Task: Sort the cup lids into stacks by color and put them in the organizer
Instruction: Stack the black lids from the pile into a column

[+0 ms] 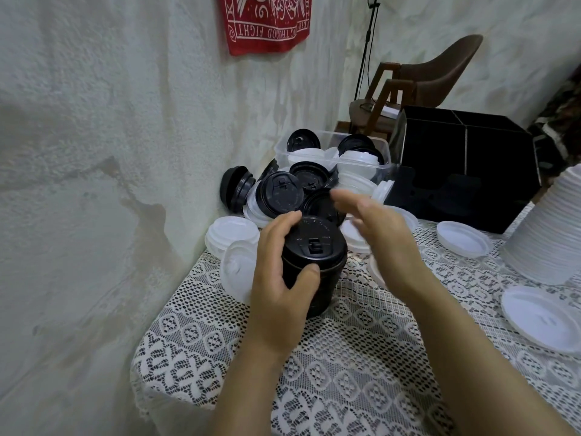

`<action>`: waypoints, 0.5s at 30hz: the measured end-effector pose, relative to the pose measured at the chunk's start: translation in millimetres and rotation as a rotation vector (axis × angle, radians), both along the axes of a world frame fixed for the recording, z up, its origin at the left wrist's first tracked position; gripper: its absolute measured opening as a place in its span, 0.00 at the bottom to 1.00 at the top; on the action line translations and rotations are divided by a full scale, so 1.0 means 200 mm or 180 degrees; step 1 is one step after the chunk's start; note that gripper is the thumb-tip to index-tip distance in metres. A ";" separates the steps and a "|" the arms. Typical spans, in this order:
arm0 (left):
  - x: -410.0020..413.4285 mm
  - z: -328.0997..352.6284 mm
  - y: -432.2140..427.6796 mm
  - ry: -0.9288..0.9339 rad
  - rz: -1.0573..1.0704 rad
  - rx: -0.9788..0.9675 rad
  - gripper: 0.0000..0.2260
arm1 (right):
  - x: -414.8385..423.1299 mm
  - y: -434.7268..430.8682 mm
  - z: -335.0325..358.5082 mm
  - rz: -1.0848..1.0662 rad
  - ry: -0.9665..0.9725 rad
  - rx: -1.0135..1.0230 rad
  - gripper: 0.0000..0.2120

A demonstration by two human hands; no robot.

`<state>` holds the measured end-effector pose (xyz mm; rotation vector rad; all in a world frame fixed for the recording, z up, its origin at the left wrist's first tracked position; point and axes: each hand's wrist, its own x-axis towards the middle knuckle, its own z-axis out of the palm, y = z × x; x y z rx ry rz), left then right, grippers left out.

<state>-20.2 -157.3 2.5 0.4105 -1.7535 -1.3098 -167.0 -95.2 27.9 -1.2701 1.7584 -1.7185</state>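
At the near-left part of the table, a stack of black lids [314,262] stands upright, and the left hand [279,287] grips it, fingers curled round its far side and thumb pressed on the near side just under the top lid. The right hand [377,228] hovers just beyond the stack with fingers straight and spread, holding nothing; it is blurred, so exactly where it is aimed cannot be told. Just behind lies the mixed pile of loose lids [283,196], black and white together, spilling from a clear tub [385,166]. The step in hand looks like picking another black lid. To do it well, the person should take one black lid by its rim, check that no white lid is nested under it, and seat it squarely on the stack while the left hand keeps the column straight. At the right edge stands a tall white stack [547,234], with single white lids [465,239] lying near it. The black organizer [465,171] sits at the back right, well apart from both stacks; whether it holds any lids cannot be told. A white lace tablecloth [345,357] covers the table. A rough whitewashed wall [94,152] runs along the left with a red cloth [267,20] hung on it, and a brown chair [440,73] stands behind.
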 end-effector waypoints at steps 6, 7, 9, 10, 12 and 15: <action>-0.01 -0.01 0.00 0.0016 -0.0018 0.0045 0.24 | -0.15 -0.16 -0.08 -0.1402 0.1334 0.1640 0.21; -0.01 -0.01 0.00 0.0021 -0.0022 0.0041 0.24 | -0.14 -0.18 -0.10 -0.1416 0.1404 0.1707 0.20; -0.01 0.00 0.00 0.0022 -0.0031 0.0035 0.24 | -0.13 -0.20 -0.11 -0.1447 0.1406 0.1676 0.19; -0.01 0.00 0.00 0.0020 -0.0034 0.0033 0.24 | -0.13 -0.21 -0.11 -0.1474 0.1383 0.1624 0.21; -0.01 0.00 0.00 0.0025 -0.0033 0.0025 0.24 | -0.12 -0.23 -0.11 -0.1518 0.1239 0.1488 0.24; -0.01 -0.01 -0.01 0.0028 -0.0036 0.0030 0.24 | -0.08 -0.23 -0.08 -0.1283 0.1055 0.1230 0.25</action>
